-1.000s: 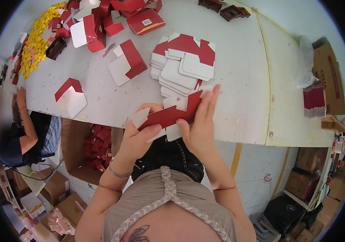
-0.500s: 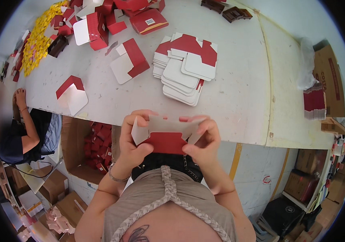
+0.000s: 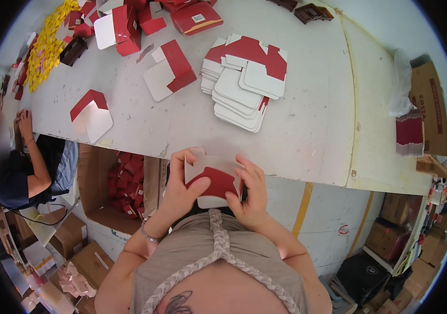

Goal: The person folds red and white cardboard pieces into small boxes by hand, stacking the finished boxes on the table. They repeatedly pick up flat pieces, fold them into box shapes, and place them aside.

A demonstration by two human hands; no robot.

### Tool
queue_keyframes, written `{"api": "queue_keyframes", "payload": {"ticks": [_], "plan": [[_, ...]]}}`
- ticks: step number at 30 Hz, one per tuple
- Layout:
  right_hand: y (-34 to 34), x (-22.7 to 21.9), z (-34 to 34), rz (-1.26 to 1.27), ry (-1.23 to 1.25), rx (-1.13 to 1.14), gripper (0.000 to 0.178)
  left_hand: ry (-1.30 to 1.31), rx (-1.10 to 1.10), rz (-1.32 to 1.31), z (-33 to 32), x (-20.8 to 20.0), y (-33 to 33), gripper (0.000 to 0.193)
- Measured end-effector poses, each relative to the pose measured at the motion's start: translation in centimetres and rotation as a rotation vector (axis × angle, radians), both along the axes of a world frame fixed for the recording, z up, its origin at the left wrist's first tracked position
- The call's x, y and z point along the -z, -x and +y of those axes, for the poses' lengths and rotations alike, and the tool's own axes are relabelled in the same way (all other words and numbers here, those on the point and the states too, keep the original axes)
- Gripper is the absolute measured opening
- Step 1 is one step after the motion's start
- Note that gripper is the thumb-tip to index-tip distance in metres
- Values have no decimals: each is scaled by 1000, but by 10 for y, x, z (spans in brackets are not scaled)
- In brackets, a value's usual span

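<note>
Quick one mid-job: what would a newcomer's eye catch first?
Probably the red-and-white carton between the left hand and right hand, at the white worktable's near edge. Then the stack of flat carton blanks beyond it, and the bright yellow heap at the far left.

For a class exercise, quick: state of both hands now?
Left hand: closed, holding the red-and-white carton.
Right hand: closed, holding the same carton's right side.

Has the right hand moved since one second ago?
Yes. Against the stack of flat cards, the right hand has moved toward the person's body and slightly left.
</note>
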State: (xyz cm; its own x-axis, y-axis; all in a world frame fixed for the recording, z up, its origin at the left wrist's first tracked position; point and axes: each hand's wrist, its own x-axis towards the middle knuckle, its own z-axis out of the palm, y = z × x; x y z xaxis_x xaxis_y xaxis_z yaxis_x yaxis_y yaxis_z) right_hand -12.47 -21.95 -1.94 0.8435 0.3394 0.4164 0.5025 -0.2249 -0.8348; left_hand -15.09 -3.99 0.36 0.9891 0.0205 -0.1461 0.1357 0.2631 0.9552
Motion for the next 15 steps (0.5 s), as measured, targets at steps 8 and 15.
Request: {"api": "queue_keyframes", "payload": {"ticks": [8, 15], "plan": [[14, -3, 6, 741, -636, -17, 28, 523, -254, 234, -9, 12, 11, 32], [29, 31, -10, 1197, -1124, -243, 25, 781, -41, 363, -6, 33, 25, 28]]}}
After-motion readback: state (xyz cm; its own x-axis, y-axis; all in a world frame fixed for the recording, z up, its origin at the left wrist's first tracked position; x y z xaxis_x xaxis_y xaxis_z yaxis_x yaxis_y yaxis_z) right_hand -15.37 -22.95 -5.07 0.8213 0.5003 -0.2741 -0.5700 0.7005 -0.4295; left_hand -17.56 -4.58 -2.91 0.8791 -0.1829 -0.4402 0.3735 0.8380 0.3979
